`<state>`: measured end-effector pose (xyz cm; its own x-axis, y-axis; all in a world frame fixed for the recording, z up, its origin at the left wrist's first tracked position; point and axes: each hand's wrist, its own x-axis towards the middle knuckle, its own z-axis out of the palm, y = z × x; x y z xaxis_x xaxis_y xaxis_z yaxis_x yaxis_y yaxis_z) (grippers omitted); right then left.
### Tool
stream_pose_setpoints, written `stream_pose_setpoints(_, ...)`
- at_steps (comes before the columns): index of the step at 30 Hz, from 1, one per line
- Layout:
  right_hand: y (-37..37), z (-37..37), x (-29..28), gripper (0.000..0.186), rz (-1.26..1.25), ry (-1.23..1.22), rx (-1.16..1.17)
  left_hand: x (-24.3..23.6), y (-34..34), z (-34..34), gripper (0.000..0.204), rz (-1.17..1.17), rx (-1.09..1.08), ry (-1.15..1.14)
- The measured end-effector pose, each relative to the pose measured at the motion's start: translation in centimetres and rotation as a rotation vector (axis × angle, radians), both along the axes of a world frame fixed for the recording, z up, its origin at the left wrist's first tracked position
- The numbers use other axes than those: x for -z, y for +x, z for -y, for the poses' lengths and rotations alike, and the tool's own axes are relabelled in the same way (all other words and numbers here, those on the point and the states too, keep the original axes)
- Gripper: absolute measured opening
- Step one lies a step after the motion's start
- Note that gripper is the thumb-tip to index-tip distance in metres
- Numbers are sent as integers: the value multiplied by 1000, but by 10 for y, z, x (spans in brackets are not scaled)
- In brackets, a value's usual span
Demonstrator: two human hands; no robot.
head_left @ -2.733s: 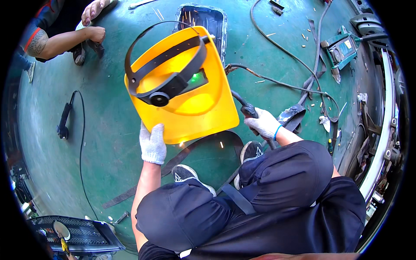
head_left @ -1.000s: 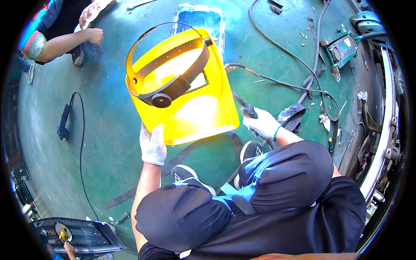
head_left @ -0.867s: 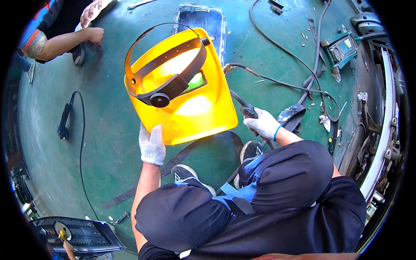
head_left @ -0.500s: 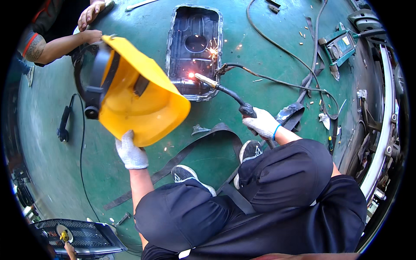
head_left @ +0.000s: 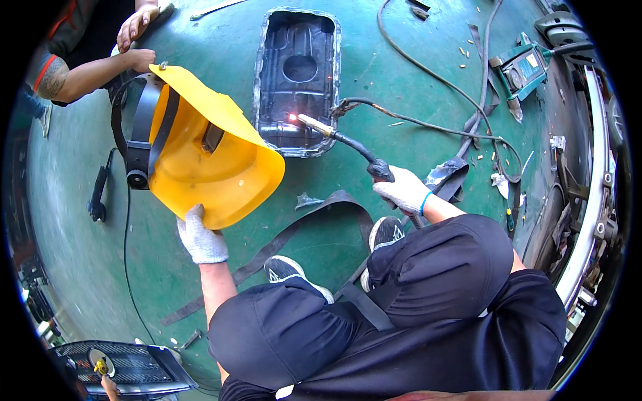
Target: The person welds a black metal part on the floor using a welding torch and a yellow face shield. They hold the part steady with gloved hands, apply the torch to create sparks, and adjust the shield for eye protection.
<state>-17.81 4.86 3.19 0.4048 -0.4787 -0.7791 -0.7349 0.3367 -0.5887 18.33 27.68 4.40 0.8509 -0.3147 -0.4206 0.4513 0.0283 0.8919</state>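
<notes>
My left hand [head_left: 200,235], in a white knit glove, grips the lower edge of a yellow welding helmet [head_left: 221,177]. The helmet's hollow inside, with its black headband [head_left: 138,160], faces me. In another white glove, my right hand [head_left: 402,190] is closed round the black handle of a welding torch [head_left: 358,148]. The torch's nozzle reaches over the near part of a dark metal oil pan [head_left: 299,107] on the green floor. A small red glow shows at its tip. A clamp with a cable [head_left: 344,105] sits on the pan's right rim.
Another person's forearms [head_left: 107,70] rest at the upper left. A green power tool [head_left: 521,70] lies at the upper right, near looping cables [head_left: 435,80]. A black strap [head_left: 267,250] crosses the floor before my shoes. A black tool with a cord [head_left: 99,197] lies at left.
The sparks and bright flare in the pan have died down to a small red glow. The helmet has shifted slightly left and tilted, showing more of its headband. My right hand has barely moved.
</notes>
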Motion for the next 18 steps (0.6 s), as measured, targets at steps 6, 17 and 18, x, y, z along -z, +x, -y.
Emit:
stream_pose_setpoints(6, -2, 1, 4, 22, -8, -7, -13, 0, -6, 4, 50, 12, 34, 4)
stream_pose_setpoints(17, -2, 0, 10, 22, -9, 12, 34, 15, -30, 11, 51, 155, 437, 59)
stream_pose_setpoints(18, -1, 0, 9, 23, -6, 16, 40, 16, -32, 12, 51, 155, 473, 64)
